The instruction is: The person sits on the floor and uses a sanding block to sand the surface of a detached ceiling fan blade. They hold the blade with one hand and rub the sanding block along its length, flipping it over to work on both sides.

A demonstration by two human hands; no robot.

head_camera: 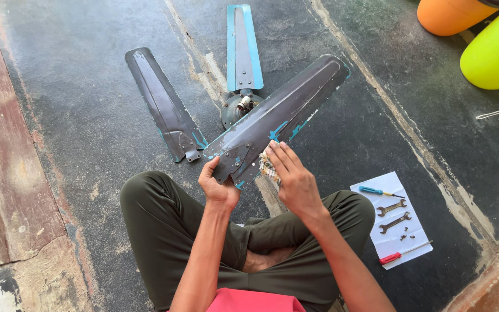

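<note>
Fan blade (284,112), dark with chipped blue paint, held tilted above the lap, bracket end near, tip pointing far right. Left hand (219,186) clamped on the bracket end, thumb on top. Right hand (293,176) flat, pressing a checked cloth (268,167) against the blade's near edge, just beside the left hand. Second blade (164,104) lying flat on the dark floor (88,86), far left. Third blade (242,49) attached to the motor hub (239,107), partly hidden behind the held blade. White paper sheet (391,245) near right, carrying a blue screwdriver (379,192), two spanners (393,215), small screws (403,236), a red screwdriver (402,254). Orange and yellow-green containers (495,52) far right.
</note>
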